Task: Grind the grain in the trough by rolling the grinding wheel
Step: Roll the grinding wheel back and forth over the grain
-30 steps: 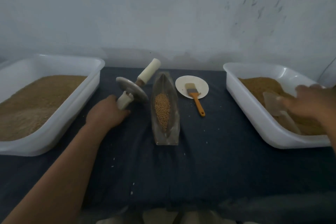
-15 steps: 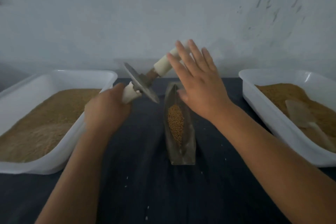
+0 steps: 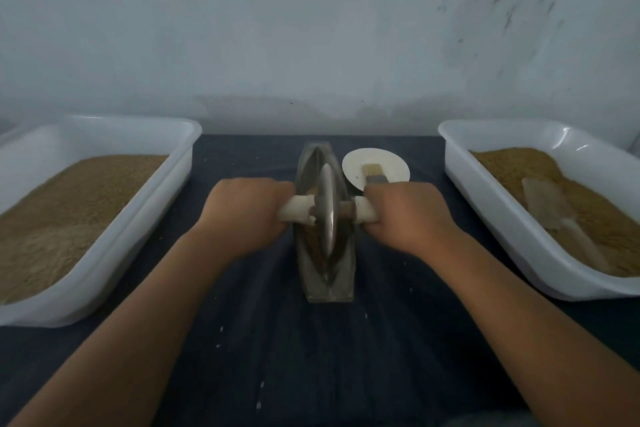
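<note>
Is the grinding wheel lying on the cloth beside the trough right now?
No, the grinding wheel stands on edge inside the trough, with the left hand and right hand gripping its handles.

grinding wheel (image 3: 327,208) set in the trough (image 3: 329,293)
the grey metal disc stands upright on edge midway along the narrow, boat-shaped trough, its pale handles (image 3: 297,212) sticking out level to either side; tan grain (image 3: 312,240) lies in the groove.
</note>
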`<state>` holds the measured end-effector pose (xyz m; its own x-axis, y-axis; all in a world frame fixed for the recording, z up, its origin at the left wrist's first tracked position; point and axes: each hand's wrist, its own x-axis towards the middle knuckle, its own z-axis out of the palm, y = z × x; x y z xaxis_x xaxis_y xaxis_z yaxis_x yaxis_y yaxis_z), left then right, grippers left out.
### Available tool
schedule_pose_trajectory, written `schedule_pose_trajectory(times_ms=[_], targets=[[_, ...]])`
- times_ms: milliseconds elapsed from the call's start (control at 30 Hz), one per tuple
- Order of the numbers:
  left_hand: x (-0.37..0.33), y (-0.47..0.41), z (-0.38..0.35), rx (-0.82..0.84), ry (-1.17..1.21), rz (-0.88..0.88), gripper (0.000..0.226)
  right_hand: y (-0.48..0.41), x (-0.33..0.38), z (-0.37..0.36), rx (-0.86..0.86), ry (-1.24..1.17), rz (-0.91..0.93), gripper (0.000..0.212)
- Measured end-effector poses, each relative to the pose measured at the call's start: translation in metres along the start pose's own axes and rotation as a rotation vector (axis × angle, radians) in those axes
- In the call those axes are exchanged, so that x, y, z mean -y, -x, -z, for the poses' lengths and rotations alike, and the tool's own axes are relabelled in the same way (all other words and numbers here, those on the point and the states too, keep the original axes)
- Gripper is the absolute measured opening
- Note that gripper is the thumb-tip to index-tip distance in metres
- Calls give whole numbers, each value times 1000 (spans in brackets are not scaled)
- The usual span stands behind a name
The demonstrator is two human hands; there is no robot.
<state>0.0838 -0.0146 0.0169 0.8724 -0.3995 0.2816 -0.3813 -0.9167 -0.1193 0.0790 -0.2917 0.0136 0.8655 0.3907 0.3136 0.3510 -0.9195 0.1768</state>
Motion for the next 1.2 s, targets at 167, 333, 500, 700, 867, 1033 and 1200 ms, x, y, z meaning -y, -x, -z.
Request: schedule_pose_trajectory(times_ms=[167,333,500,700,867,1033,1200], targets=[[18,-1,-19,-10,-58,80,26,-13,-2,-13,-43,22,-11,35],[22,-45,-24,73,-80,216,22,-54,-3,-24,-52,32,-121,14],[24,-74,-17,100,-82,217,25,-74,-3,-18,-9,7,-179,3],[23,-20,-21,178,-76,149,23,-20,1,-7,27,-34,-43,12],[23,-7,-23,232,-70,197,18,-9,4,-5,-19,-26,9,14],[22,-47,-21,149,-72,236,19,-53,-2,-21,-12,-33,-112,7],[25,-73,-17,127,-109,212,20,-65,-5,-27,-28,-70,-176,8]])
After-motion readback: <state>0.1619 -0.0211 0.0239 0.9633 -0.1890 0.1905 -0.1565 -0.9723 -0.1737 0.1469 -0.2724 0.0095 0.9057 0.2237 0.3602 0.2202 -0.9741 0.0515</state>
